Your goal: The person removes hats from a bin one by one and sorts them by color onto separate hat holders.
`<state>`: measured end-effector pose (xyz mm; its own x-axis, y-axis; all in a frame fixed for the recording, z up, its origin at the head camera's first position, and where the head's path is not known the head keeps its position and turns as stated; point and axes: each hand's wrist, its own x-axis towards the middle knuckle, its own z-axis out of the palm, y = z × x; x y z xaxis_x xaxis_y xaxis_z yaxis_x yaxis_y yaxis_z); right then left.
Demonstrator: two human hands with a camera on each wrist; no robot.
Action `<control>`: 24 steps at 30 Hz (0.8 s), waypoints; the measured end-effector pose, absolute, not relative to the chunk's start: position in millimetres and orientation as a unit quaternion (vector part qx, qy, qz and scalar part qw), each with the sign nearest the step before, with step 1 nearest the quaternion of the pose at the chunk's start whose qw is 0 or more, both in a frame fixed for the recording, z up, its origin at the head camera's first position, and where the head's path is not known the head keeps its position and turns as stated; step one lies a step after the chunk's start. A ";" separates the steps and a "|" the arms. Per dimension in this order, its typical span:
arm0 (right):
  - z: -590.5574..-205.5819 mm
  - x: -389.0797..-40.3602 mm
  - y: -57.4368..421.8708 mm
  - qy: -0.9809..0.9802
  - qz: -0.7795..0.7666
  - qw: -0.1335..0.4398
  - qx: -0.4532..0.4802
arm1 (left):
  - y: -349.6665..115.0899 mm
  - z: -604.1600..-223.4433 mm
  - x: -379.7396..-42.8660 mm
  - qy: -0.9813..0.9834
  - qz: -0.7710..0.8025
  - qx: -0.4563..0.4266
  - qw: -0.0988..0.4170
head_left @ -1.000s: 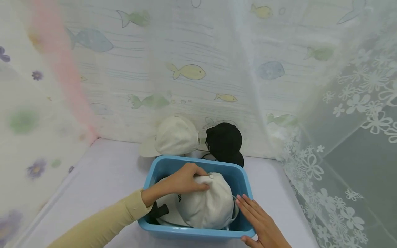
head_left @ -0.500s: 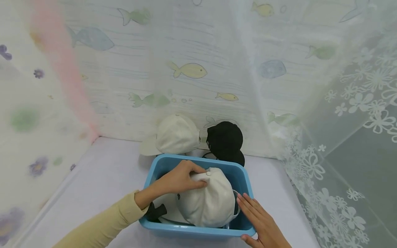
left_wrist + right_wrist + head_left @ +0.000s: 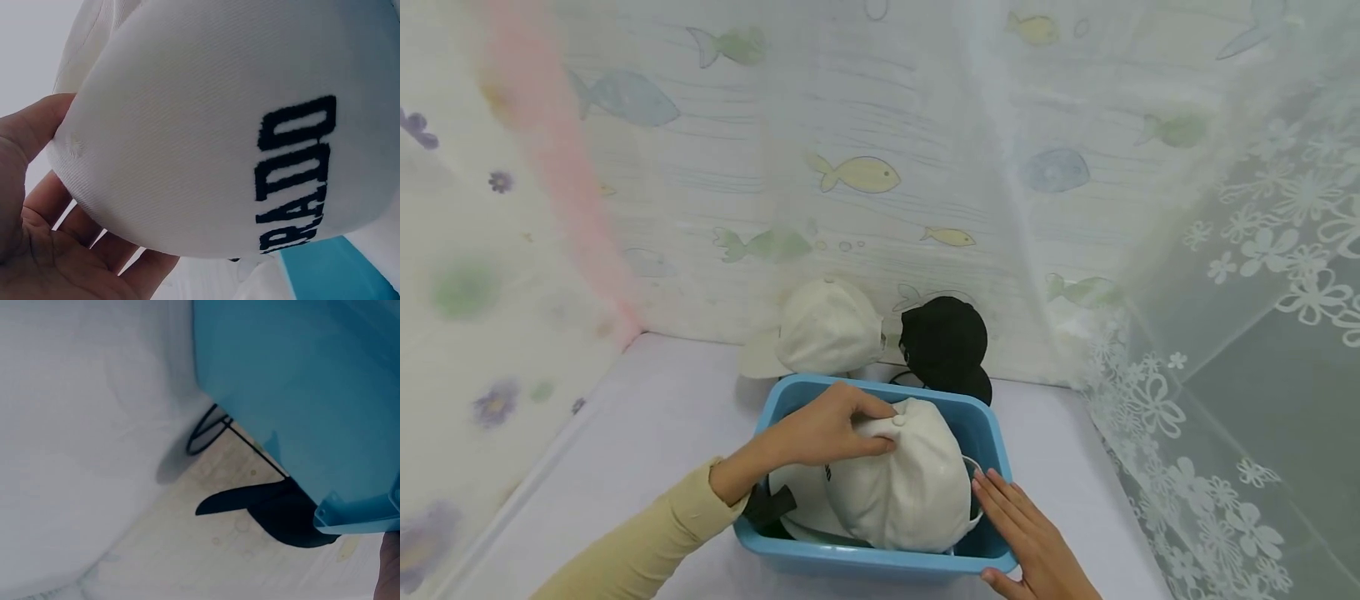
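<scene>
Fish-printed pale sheet [image 3: 865,108]: hangs across the back, thin and creased, with yellow, green and blue fish
White cloth-covered counter [image 3: 647,417]: spreads under the tub and caps, running back to the foot of the sheet
Light-blue rectangular plastic tub [image 3: 857,568]: on the counter, its long near wall towards the person
White woven-fabric cap [image 3: 917,492]: inside the tub, crown up and creased, brim towards the tub's left end
Off-white rounded fabric cap [image 3: 831,333]: behind the tub's far wall, brim pointing left
Black rounded fabric cap [image 3: 943,342]: to the right of the off-white one and apart from it, brim towards the lower right
Left hand [image 3: 827,429]: its grip is drawn close, thumb and fingers pinching the white woven-fabric cap by the crown
Right hand [image 3: 1030,533]: straight fingers laid together on the tub's right end, thumb spread away at the near corner; its grip is curled round nothing
Small black object [image 3: 769,505]: at the tub's left end beside the brim; too unclear to name
Thin black wire piece [image 3: 226,420]: between the black cap and the tub
Bold black lettering [image 3: 300,156]: on the front of the gripped cap, partly legible as "RADO"
Small round white button [image 3: 899,420]: on top of that crown, just beside the left fingertips
</scene>
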<state>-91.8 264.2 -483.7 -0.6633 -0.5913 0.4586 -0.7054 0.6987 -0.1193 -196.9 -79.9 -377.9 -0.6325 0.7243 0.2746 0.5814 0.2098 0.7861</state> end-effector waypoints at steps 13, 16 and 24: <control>-487.2 -90.3 260.6 -0.893 0.163 0.225 0.355 | -95.9 -358.5 -194.6 0.777 0.476 0.406 0.068; -487.3 -91.3 261.1 -0.889 0.164 0.231 0.360 | -98.3 -351.0 -193.7 0.773 0.476 0.416 0.057; -488.1 -93.3 262.1 -0.883 0.149 0.241 0.375 | -103.9 -336.9 -193.6 0.764 0.484 0.423 0.045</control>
